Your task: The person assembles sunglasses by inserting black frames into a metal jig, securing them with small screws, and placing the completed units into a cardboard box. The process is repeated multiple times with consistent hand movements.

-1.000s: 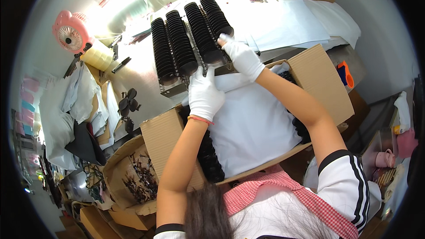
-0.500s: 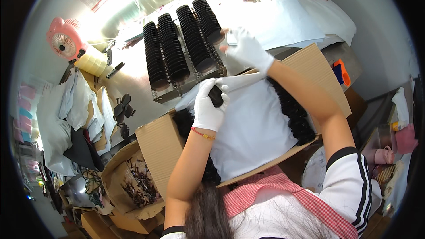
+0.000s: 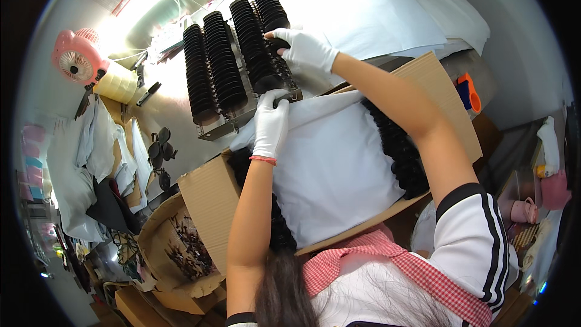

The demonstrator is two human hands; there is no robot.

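Note:
A metal rack (image 3: 225, 129) on the bench carries rows of thin dark rounded lenses (image 3: 226, 63) set on edge. My right hand (image 3: 310, 50), in a white glove with bare fingertips, reaches to its right-hand rows; thumb and fingers close on a dark lens (image 3: 279, 43). At the near end of the rack is my gloved left hand (image 3: 270, 122), its fingers curled round something dark, likely lenses, mostly hidden by the glove. Below both hands sits an open cardboard box (image 3: 209, 206). White cloth or paper (image 3: 336, 175) covers its middle, with black lens-like pieces (image 3: 393, 148) along the sides.
A pink fan (image 3: 77, 60), yellow tape rolls (image 3: 118, 83) and a black marker (image 3: 149, 94) are at the left. Dark lenses (image 3: 160, 151) hang beside the bench edge. A carton of small brown pieces (image 3: 187, 248) stands lower left. White sheets (image 3: 381, 24) lie at the back right.
My right hand has moved left into the rack's right-hand rows and closed on a lens. My left hand has moved up and left from above the box to the rack's near end.

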